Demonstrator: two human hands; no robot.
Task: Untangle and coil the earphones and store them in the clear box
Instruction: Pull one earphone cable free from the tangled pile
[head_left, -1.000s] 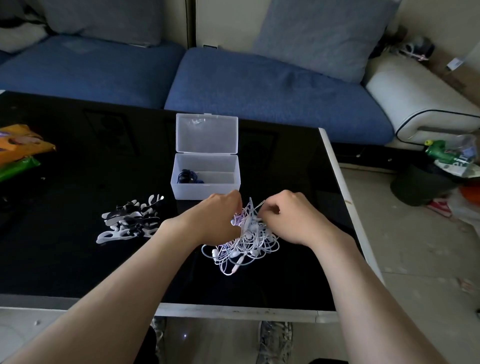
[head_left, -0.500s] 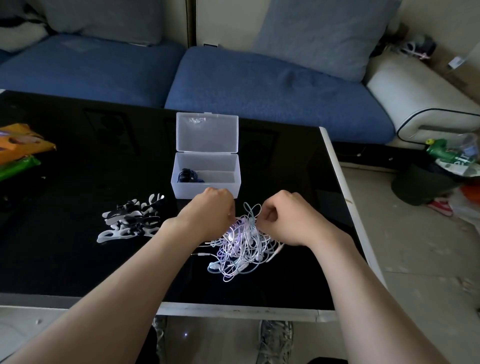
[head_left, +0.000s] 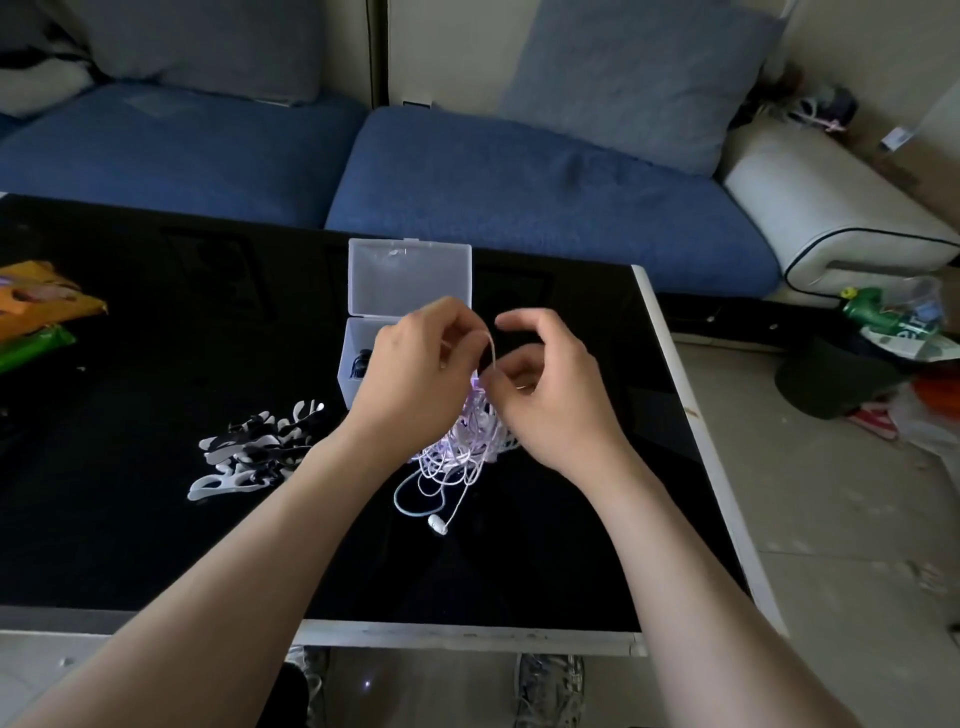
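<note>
Tangled white earphones (head_left: 457, 452), loops dangling

Two hands are counted, a left hand (head_left: 410, 374) and a right hand (head_left: 550, 400). One clear box (head_left: 410, 275), one tangle of earphones (head_left: 457, 452) and two packets, orange packet (head_left: 41, 301) and green packet (head_left: 31, 345), are seen. The piled winders (head_left: 254, 447) cannot be counted.
</note>
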